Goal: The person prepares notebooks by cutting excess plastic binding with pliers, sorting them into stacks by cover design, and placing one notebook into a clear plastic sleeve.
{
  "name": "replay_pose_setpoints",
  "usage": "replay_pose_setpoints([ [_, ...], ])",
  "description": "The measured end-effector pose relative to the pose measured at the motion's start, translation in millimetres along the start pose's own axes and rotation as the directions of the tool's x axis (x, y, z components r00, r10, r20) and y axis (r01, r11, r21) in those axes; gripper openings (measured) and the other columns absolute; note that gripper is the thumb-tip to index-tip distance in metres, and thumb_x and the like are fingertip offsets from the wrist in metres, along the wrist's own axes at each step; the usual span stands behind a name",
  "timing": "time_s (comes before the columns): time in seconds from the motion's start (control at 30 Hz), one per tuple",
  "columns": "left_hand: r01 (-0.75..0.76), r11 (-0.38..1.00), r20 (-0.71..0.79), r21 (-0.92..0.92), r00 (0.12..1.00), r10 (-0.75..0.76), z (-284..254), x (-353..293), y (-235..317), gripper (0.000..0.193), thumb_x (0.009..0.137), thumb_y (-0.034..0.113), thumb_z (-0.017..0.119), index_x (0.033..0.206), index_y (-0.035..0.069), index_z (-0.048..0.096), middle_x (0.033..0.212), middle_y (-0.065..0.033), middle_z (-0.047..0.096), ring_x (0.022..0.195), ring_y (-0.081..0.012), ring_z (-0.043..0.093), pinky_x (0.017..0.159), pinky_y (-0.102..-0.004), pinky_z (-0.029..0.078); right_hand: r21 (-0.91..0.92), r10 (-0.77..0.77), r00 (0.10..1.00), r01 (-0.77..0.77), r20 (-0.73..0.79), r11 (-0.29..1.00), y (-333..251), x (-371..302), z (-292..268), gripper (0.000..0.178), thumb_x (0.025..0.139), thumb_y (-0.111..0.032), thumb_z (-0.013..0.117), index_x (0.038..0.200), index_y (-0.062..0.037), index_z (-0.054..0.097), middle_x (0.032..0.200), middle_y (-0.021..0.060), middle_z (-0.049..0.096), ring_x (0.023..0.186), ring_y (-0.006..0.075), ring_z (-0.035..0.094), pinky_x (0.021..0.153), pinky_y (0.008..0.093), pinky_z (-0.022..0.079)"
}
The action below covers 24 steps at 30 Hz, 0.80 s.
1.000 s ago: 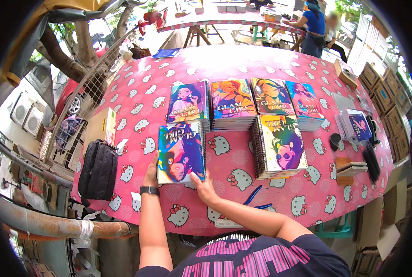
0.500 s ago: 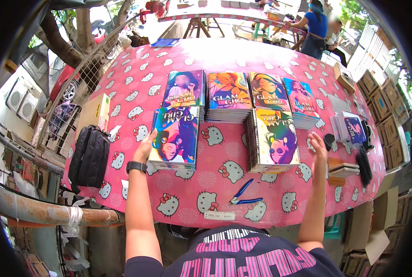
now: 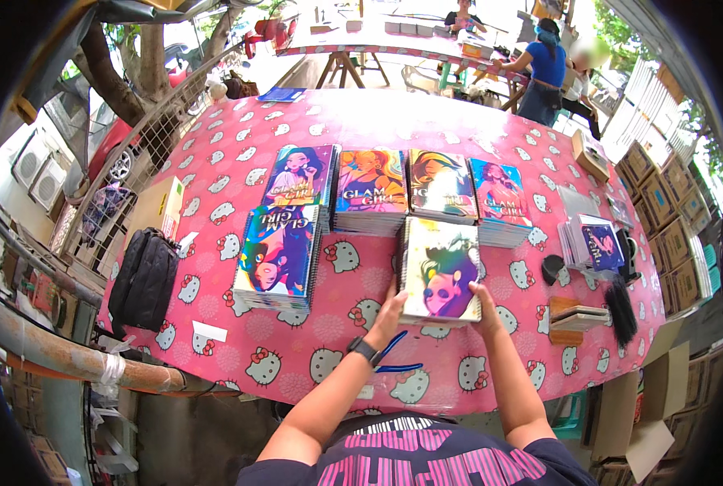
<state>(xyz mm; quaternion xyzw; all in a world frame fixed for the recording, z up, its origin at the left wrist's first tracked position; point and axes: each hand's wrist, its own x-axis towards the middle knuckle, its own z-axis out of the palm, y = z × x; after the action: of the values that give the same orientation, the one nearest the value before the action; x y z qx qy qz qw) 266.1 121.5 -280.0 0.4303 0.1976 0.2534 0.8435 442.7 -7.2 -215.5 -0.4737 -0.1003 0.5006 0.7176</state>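
My left hand (image 3: 387,317) and my right hand (image 3: 488,309) close on the lower sides of a stack of spiral notebooks (image 3: 441,267). Its top cover is pale yellow and white with a painted head. On the left stands another notebook stack (image 3: 277,257) with a blue cover, its picture upside down. Behind these, several notebook stacks form a row, among them an orange-covered stack (image 3: 371,180) and a light-blue stack (image 3: 503,194). Blue-handled pliers (image 3: 399,368) lie by my left wrist, partly hidden by it.
A pink patterned cloth covers the table (image 3: 337,324). At the left are a black bag (image 3: 144,279) and a cardboard box (image 3: 157,206). To the right sit small notebooks (image 3: 600,245), a wooden block (image 3: 568,320) and a black brush (image 3: 620,314). Other people are at a far table (image 3: 361,50).
My left hand has left the blue-covered stack and crossed right to the yellow-and-white stack. My right hand has come inward to its other side. The view has shifted slightly.
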Motion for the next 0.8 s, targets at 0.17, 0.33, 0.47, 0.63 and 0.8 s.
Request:
replay_pose_setpoints([
  [0.17, -0.099, 0.994, -0.188, 0.049, 0.976, 0.107, -53.8, -54.5, 1.4, 0.046, 0.091, 0.034, 0.041, 0.121, 0.001, 0.051, 0.108, -0.0083, 0.062, 0.093, -0.0152, 0.062, 0.080, -0.0280, 0.050, -0.052, 0.092, 0.988, -0.086, 0.127, 0.995, 30.9, -20.9, 44.0, 0.059, 0.083, -0.023, 0.057, 0.136, -0.0115, 0.034, 0.118, 0.0099, 0.055, 0.100, 0.0206, 0.060, 0.084, 0.0346, 0.053],
  [0.33, -0.168, 0.983, -0.324, -0.072, 0.936, 0.136, -62.9, -77.4, 80.1, 0.046, 0.092, 0.037, 0.041, 0.119, 0.002, 0.053, 0.111, -0.0071, 0.061, 0.101, -0.0164, 0.059, 0.088, -0.0305, 0.046, -0.062, 0.060, 0.960, -0.045, 0.274, 0.997, 66.7, 17.3, 97.5, 0.078, 0.083, -0.022, 0.056, 0.149, -0.0113, 0.015, 0.133, 0.0130, 0.044, 0.116, 0.0223, 0.048, 0.097, 0.0334, 0.041],
  [0.47, -0.210, 0.976, -0.285, -0.058, 0.940, 0.185, -79.5, -60.1, 102.2, 0.044, 0.093, 0.036, 0.041, 0.121, 0.003, 0.053, 0.113, -0.0056, 0.061, 0.103, -0.0160, 0.058, 0.091, -0.0313, 0.045, -0.003, 0.011, 0.969, -0.010, 0.245, 1.000, 74.7, 38.6, 126.3, 0.076, 0.083, -0.025, 0.056, 0.148, -0.0127, 0.018, 0.130, 0.0123, 0.046, 0.114, 0.0227, 0.049, 0.096, 0.0333, 0.041],
  [0.63, -0.232, 0.964, -0.287, -0.129, 0.939, 0.188, -87.8, -50.6, 105.8, 0.046, 0.098, 0.035, 0.037, 0.127, 0.002, 0.050, 0.124, -0.0068, 0.056, 0.111, -0.0173, 0.053, 0.096, -0.0317, 0.039, -0.095, -0.053, 0.977, 0.074, 0.205, 0.993, 70.1, 46.1, 134.1, 0.070, 0.087, -0.033, 0.055, 0.146, -0.0116, 0.025, 0.131, 0.0107, 0.047, 0.116, 0.0217, 0.048, 0.099, 0.0344, 0.038],
  [0.8, -0.347, 0.933, -0.484, 0.090, 0.804, 0.346, -66.7, -98.3, 77.7, 0.052, 0.100, 0.033, 0.038, 0.135, -0.004, 0.042, 0.135, -0.0124, 0.048, 0.126, -0.0202, 0.044, 0.106, -0.0333, 0.031, -0.046, -0.069, 0.986, 0.077, 0.151, 0.996, 102.8, 51.0, 99.7, 0.084, 0.088, -0.045, 0.054, 0.150, -0.0078, 0.011, 0.143, 0.0159, 0.035, 0.126, 0.0245, 0.040, 0.105, 0.0347, 0.030],
])
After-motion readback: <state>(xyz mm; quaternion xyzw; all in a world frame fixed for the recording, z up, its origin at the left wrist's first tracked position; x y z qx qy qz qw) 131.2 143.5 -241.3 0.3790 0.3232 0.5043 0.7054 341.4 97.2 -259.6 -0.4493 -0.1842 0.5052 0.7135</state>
